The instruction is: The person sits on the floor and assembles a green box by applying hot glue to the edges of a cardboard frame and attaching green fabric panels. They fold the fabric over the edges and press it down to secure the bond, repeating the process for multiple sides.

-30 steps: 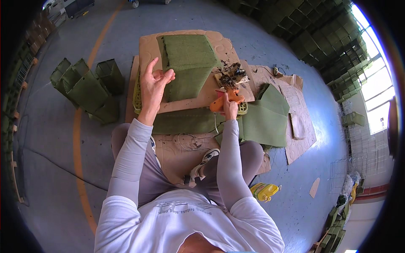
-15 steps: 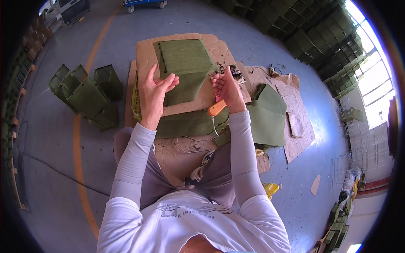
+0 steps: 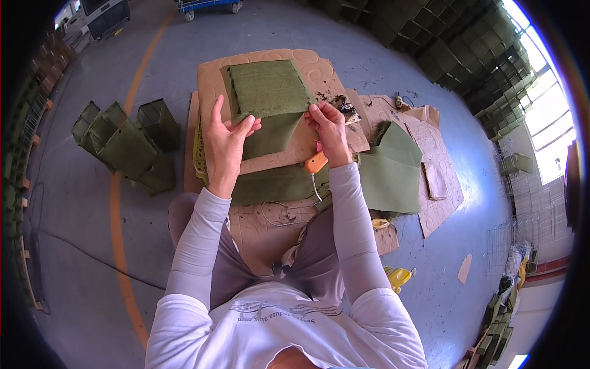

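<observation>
A green felt-like fabric piece [image 3: 270, 86] with a folded, flat-sided shape lies on a cardboard sheet [image 3: 212, 71] in front of me. At its right corner, my right hand [image 3: 330, 132] pinches the edge between thumb and fingers. My left hand [image 3: 226, 144] has its thumb and some fingertips closed at the near left of the fold, while one finger points up and away. Just below my right hand rests a corded tool with an orange handle [image 3: 316, 162]; its working end is partly hidden.
More green fabric [image 3: 390, 172] lies right of the cardboard. Finished-looking open green boxes [image 3: 126, 138] stand on the floor at left. Dark scraps [image 3: 347, 111] litter the board's right edge. A yellow object [image 3: 398, 278] sits by my right thigh. Stacked green boxes [image 3: 430, 55] line the far right.
My right hand has come down and left onto the fabric's right corner, its fingers now pinching there. My left hand has shifted slightly nearer and right, fingertips at the fold.
</observation>
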A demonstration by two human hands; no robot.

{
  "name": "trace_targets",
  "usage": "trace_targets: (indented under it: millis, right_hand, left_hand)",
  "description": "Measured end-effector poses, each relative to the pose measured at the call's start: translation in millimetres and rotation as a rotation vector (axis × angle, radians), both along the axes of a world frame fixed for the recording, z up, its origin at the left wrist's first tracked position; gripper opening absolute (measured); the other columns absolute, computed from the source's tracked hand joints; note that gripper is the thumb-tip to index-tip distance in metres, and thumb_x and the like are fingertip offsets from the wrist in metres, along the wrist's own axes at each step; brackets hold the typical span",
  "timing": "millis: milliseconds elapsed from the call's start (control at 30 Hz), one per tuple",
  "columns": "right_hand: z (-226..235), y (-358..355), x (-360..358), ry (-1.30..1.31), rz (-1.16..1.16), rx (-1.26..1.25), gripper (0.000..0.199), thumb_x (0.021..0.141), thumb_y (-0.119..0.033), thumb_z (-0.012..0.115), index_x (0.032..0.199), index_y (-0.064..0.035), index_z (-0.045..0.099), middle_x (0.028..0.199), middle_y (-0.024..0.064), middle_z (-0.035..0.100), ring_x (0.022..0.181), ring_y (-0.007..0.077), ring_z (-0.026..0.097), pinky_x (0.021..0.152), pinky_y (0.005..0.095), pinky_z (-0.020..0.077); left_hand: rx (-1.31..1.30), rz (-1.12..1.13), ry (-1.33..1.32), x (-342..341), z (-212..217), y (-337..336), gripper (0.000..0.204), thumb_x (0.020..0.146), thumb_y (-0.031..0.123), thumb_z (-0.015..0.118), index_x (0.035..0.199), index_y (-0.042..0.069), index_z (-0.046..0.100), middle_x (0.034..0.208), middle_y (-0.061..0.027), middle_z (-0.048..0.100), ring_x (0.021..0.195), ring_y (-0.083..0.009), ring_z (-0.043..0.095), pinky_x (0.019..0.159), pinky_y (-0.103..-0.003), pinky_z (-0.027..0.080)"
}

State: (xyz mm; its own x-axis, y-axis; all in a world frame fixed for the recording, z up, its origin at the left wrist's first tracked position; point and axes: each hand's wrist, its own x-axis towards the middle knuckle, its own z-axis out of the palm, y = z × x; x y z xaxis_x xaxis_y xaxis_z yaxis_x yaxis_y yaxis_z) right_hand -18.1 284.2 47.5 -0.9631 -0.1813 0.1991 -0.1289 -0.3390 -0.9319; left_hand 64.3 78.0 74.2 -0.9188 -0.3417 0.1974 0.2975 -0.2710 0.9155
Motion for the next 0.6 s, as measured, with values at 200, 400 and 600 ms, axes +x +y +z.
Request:
trace_targets:
  millis: [200,400,600]
  right_hand:
    - [-14.0,-6.4,-5.0,0.189,-0.116,0.082,0.012,0.091,-0.015,0.061,0.084,-0.0062,0.056,0.075,0.0004,0.061,0.066,0.0065,0.052,0.062,0.0216,0.0423]
    - [-12.3,-16.8,-1.6,0.169,-0.175,0.02,0.014,0.089,-0.013,0.062,0.081,-0.0041,0.056,0.072,-0.0001,0.059,0.065,0.0066,0.052,0.061,0.0214,0.0431]
    - [-15.1,-17.1,-3.4,0.136,-0.18,-0.029,0.012,0.089,-0.015,0.063,0.082,-0.0057,0.059,0.073,0.001,0.061,0.064,0.0072,0.053,0.061,0.0217,0.0425]
  left_hand:
    - [-0.115,0.067,0.069,-0.6,-1.7,1.9,0.074,0.083,-0.005,0.061,0.143,0.002,0.018,0.089,-0.018,0.066,0.074,-0.0185,0.067,0.071,-0.029,0.056]
    - [-0.151,0.116,0.087,-2.5,-4.6,1.7,0.075,0.083,-0.004,0.061,0.142,0.001,0.016,0.087,-0.0184,0.066,0.074,-0.0189,0.067,0.071,-0.029,0.056]
    - [-0.039,0.1,0.023,5.0,-5.5,10.4,0.085,0.083,0.004,0.068,0.143,-0.003,0.009,0.084,-0.0179,0.067,0.072,-0.0203,0.067,0.068,-0.028,0.055]
